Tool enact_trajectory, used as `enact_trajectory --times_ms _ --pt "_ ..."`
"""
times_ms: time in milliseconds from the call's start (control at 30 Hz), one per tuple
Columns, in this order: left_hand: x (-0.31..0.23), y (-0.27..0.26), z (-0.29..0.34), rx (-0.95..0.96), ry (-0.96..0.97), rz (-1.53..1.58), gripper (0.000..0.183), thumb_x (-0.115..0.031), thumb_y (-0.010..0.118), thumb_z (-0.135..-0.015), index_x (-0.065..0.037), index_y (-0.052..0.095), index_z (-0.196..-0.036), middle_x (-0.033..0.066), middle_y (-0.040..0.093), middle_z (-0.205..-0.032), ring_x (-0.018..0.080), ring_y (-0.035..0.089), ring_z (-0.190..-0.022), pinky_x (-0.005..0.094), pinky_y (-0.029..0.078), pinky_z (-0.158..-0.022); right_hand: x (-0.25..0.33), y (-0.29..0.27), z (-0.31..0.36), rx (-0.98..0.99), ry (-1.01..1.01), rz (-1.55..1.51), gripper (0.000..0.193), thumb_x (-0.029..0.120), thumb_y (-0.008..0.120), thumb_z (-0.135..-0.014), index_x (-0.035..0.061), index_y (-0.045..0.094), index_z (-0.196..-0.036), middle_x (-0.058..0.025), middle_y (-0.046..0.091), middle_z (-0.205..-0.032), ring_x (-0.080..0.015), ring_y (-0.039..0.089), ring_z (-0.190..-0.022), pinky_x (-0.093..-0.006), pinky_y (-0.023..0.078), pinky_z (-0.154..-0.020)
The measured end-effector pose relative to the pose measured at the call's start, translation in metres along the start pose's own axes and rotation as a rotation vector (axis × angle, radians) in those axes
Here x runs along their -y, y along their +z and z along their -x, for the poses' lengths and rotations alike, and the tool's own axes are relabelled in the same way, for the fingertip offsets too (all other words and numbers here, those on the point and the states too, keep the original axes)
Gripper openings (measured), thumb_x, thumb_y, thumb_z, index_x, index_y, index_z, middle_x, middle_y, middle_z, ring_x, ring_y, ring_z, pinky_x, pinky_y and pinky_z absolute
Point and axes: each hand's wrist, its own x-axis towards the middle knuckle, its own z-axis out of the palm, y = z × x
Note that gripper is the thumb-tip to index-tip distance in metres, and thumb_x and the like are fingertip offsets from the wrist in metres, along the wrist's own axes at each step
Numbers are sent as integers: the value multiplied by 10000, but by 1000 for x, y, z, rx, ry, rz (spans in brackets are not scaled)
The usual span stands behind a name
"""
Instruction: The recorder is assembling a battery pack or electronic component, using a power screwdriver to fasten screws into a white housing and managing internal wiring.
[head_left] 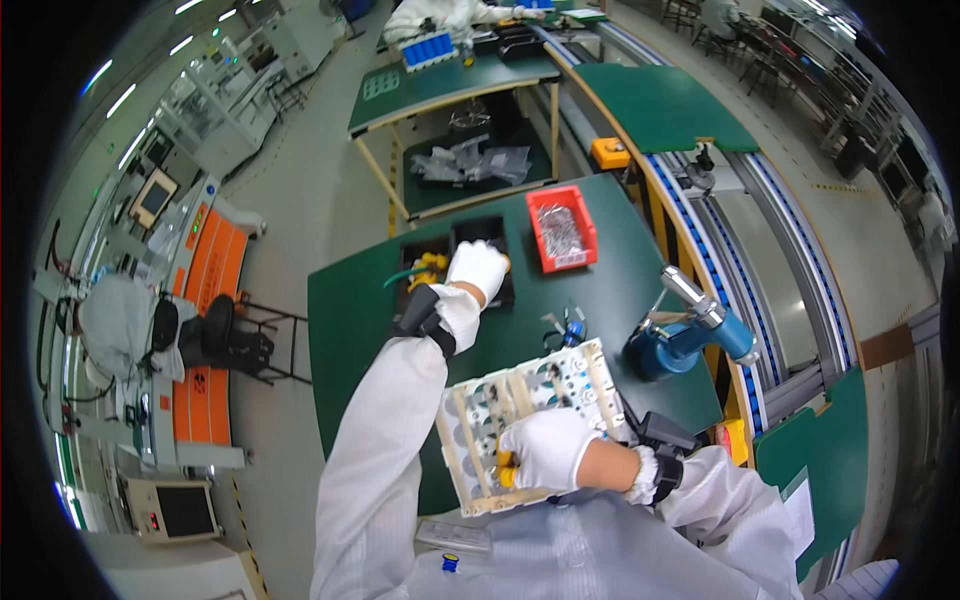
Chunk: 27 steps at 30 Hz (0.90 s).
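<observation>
My left hand [479, 268], in a white glove, reaches into a black compartment bin [462, 236] at the far side of the green table [350, 320]; the fingers curl down inside it, and what they hold is hidden. Yellow and green parts [428, 266] lie in the bin just left of that hand. My right hand [546, 446], also gloved, rests on a white frame assembly [530, 420] with round openings near my body, pinching a small yellow-orange part [507, 465] against it.
A red bin of small metal parts [561, 230] stands at the table's far right. A blue powered screwdriver [690, 330] hangs at the right. A conveyor [760, 240] runs along the right side. Small tools [567, 328] lie mid-table. Another seated person in white [120, 320] is at left.
</observation>
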Motion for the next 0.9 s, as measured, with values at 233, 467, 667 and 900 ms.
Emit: enact_trajectory --times_ms 233,467,667,900 --pt "-1 24 -18 108 -3 56 178 -132 649 -797 -66 763 -916 166 736 -929 336 707 -926 443 553 -792 -9 -1 2 -10 -42 -51 186 269 733 -783 98 727 -855 -156 696 -759 -371 681 -723 -449 537 -653" --pt "2 13 -16 100 -26 72 207 -162 668 -795 -87 760 -964 162 732 -954 323 695 -959 445 546 -825 -12 -1 3 -24 -77 -25 189 270 729 -778 106 733 -874 -158 698 -769 -369 682 -727 -447 539 -661" --pt "15 -19 -6 138 -265 215 227 -220 714 -782 -127 774 -981 134 743 -954 328 707 -925 435 561 -844 -8 1 -1 28 -37 -17 215 286 739 -783 104 744 -897 -156 714 -810 -360 696 -770 -442 548 -701" --pt "14 -61 34 -203 -523 779 301 -208 688 -800 -69 710 -1066 176 737 -966 363 708 -898 431 569 -823 -7 7 2 -7 -51 -10 181 277 735 -774 114 741 -850 -151 702 -778 -364 687 -748 -443 546 -672"
